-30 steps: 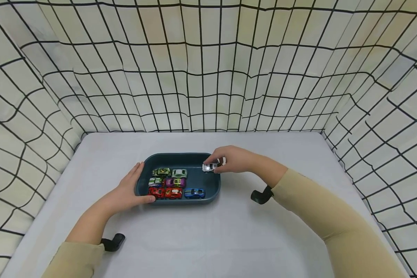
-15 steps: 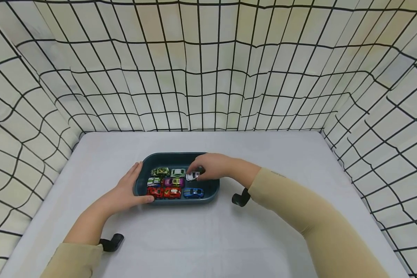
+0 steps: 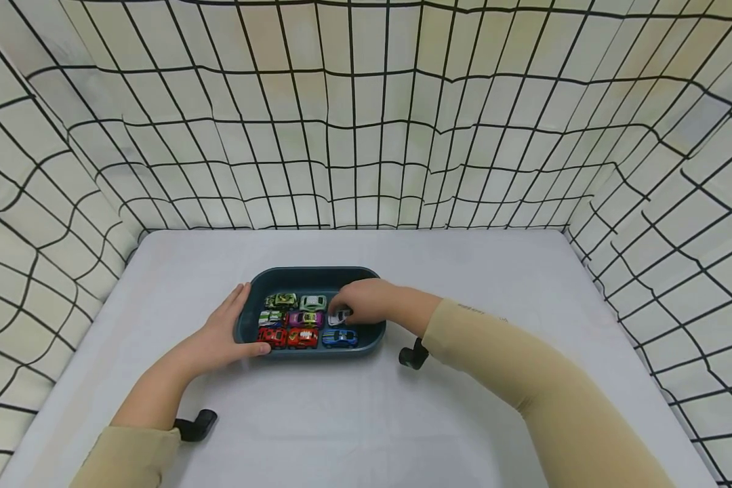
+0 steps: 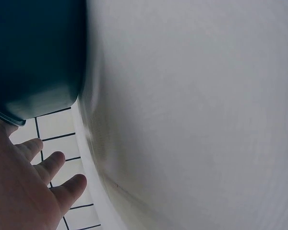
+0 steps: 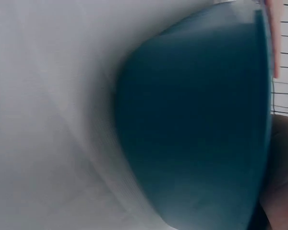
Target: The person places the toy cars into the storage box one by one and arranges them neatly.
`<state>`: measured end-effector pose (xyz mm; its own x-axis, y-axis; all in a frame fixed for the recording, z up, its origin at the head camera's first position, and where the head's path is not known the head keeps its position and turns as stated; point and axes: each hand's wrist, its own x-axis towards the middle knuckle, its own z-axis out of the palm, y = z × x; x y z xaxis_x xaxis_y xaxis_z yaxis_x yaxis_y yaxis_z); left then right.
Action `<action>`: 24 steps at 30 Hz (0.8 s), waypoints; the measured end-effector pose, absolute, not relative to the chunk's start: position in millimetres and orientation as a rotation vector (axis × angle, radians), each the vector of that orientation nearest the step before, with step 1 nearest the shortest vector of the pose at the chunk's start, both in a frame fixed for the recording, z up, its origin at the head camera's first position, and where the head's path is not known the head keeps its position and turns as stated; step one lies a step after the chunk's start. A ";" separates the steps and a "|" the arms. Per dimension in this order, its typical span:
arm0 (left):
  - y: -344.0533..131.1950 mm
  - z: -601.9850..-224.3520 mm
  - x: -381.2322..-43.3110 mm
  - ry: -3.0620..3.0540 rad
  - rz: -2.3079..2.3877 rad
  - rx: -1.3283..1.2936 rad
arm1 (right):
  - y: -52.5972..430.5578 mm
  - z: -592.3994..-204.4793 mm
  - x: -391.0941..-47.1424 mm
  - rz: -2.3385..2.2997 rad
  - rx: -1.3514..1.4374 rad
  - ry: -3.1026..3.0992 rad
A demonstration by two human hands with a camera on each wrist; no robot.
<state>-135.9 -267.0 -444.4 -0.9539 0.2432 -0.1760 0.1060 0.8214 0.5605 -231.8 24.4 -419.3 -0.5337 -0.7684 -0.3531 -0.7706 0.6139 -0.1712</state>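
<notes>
A dark teal tray [image 3: 305, 272] with raised sides stands on the table. My right hand [image 3: 366, 300] reaches over its right side and pinches a white toy car [image 3: 338, 317] low inside, right beside the purple toy car [image 3: 306, 318]. Fingers partly cover the white car. My left hand [image 3: 222, 337] rests against the tray's left end, fingers extended along the rim and thumb at the front corner. In the left wrist view the left hand [image 4: 26, 177] has its fingers spread beside the tray wall [image 4: 38, 62]. The right wrist view shows mostly the tray's outer wall [image 5: 192, 120].
Other toy cars lie in rows in the tray: a green patterned one [image 3: 281, 300], a pale green one [image 3: 313, 302], a white-green one [image 3: 271, 318], two red ones and a blue one [image 3: 339, 338]. White cloth [image 3: 354, 420] covers the table; black-gridded fabric walls [image 3: 366, 149] enclose it.
My right hand has carried the white toy car from the tray's back right corner leftward and toward the front, to beside the purple car. My left hand stays at the tray's left end.
</notes>
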 end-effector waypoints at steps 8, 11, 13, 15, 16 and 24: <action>-266.3 -442.7 -134.1 2.778 0.815 0.258 | 22.9 -423.9 -233.5 -0.016 -1.246 2.437; -266.0 -442.2 -134.2 2.774 0.816 0.258 | 24.3 -423.3 -235.2 -0.032 -1.228 2.440; -266.1 -442.6 -134.8 2.773 0.814 0.256 | 25.0 -421.1 -235.8 -0.056 -1.204 2.441; -266.0 -442.9 -135.0 2.772 0.813 0.257 | 25.2 -419.3 -236.7 -0.078 -1.185 2.442; -266.0 -443.1 -135.1 2.771 0.813 0.256 | 25.3 -418.3 -237.0 -0.087 -1.176 2.441; -265.2 -442.8 -135.6 2.766 0.820 0.259 | 24.4 -417.6 -237.7 -0.063 -1.134 2.432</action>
<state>-135.6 -265.2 -442.8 -0.9544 0.2370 -0.1814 0.0999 0.8264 0.5541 -237.7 24.4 -417.6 -0.5586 -0.7364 -0.3816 -0.7157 0.6605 -0.2269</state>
